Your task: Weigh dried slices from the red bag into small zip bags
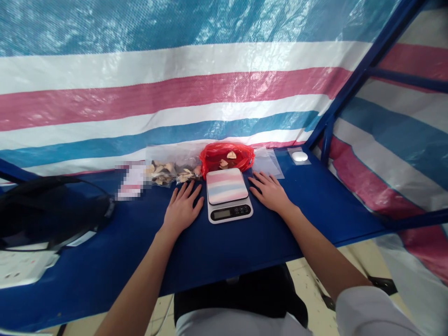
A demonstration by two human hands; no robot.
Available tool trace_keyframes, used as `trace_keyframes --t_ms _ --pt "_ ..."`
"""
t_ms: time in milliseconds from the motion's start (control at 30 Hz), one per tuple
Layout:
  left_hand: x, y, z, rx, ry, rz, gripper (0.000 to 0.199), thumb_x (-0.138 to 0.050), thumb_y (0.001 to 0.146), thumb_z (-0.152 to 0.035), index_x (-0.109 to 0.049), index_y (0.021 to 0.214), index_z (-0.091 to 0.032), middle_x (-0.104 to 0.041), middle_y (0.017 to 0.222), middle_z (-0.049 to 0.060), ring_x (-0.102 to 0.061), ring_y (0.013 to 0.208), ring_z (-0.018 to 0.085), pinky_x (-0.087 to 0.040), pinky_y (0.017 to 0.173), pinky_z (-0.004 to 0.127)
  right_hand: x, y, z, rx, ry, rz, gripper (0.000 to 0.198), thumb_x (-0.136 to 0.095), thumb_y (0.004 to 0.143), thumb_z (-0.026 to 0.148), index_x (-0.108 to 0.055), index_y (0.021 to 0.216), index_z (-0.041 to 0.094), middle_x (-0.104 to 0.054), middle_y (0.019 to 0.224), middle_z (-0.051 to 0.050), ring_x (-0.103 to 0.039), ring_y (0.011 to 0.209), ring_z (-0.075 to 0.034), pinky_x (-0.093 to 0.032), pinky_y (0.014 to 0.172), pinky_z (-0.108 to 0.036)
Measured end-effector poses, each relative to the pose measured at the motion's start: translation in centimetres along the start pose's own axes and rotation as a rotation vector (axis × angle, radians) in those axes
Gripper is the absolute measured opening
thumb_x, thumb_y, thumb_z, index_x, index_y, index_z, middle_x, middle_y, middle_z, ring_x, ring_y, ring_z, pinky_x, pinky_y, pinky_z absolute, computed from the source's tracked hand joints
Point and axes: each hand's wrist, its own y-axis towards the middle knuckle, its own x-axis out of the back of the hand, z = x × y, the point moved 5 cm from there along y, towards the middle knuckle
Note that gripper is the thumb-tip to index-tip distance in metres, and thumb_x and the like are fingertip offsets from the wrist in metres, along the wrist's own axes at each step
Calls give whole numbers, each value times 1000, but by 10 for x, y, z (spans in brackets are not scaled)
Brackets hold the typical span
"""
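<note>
My left hand [183,208] lies flat on the blue table, fingers spread, just left of a white kitchen scale [227,187]. On the scale's other side my right hand [270,191] rests palm down with its fingers apart. Neither hand holds anything. The scale's plate is bare and reflects the striped sheet; its dark display panel faces me. Directly behind the scale stands an open red plastic bag [206,157] with a few pale dried slices [231,155] in it. Beyond my left fingertips are clear bags of dried pieces [161,173].
Flat clear bags [268,162] lie behind my right hand. A white oval object [299,157] sits on a small clear bag at the back right. At left are a black mesh item [52,210] and a white power strip [24,267]. Blue frame bars [341,100] rise at right.
</note>
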Motion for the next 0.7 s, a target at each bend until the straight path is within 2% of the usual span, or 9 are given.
trace_keyframes --t_ms 100,200,367,533,700 --pt "0 0 0 10 2 -2 51 -42 101 -40 -58 145 -20 -49 156 12 -42 147 34 -30 122 55 2 1 0 5 21 -11 43 -46 103 39 -62 140 24 -54 152 -8 -48 142 -31 -37 120 -52" --pt "0 0 0 16 -9 4 51 -43 100 -40 -58 145 -20 -48 156 12 -42 147 34 -30 122 55 11 6 -3 -3 68 -35 42 -47 102 40 -64 138 26 -58 148 -7 -52 139 -29 -44 115 -48" --pt "1 0 -1 14 8 8 51 -42 101 -41 -57 146 -19 -47 157 11 -42 147 34 -31 122 55 26 26 -25 -57 100 -73 41 -46 103 41 -63 137 27 -59 147 -5 -59 132 -26 -52 108 -41" --pt "0 1 0 14 29 16 51 -41 102 -42 -56 146 -21 -47 157 10 -42 147 32 -31 122 54 16 41 -48 -66 19 52 44 -50 101 38 -62 139 20 -57 150 -11 -54 138 -29 -48 113 -44" --pt "1 1 -1 17 21 19 51 -42 101 -40 -56 146 -20 -47 157 11 -43 147 32 -31 122 54 6 41 -51 -97 32 118 41 -47 102 42 -65 135 25 -58 149 -6 -59 133 -26 -51 109 -41"
